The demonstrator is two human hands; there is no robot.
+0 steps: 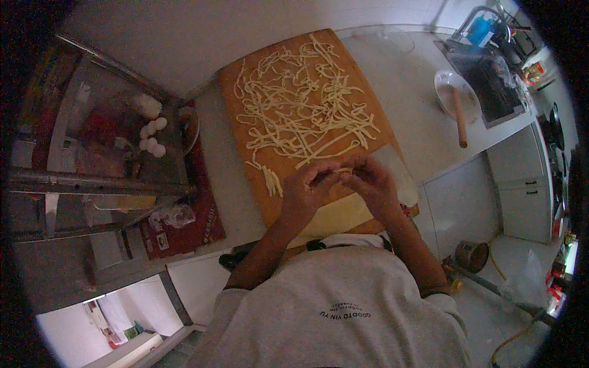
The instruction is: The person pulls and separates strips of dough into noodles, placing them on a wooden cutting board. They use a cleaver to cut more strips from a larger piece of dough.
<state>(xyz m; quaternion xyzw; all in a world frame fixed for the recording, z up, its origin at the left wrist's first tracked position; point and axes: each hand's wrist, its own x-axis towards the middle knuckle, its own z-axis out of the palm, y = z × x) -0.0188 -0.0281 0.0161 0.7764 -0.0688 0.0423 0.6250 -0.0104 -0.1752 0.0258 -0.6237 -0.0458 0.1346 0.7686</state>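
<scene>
My left hand (307, 186) and my right hand (373, 186) are close together over the near half of a wooden board (257, 181). Their fingertips pinch a short strip of dough (343, 170) between them; the fingers hide most of it. Beyond them, long loose noodles (299, 108) lie tangled across the board. A few short noodles (272, 181) sit in a small bunch left of my left hand. Below my hands a flat yellowish sheet of dough (338, 214) rests near the board's front edge. Beside my right hand is a pale, flat thing (391, 161), too blurred to name.
A rolling pin (458, 117) leans in a white bowl (444, 83) on the counter at right, by the sink (487, 78). At left stands a metal-framed rack (101, 177) with several eggs (152, 138). A red box (202, 225) lies near it.
</scene>
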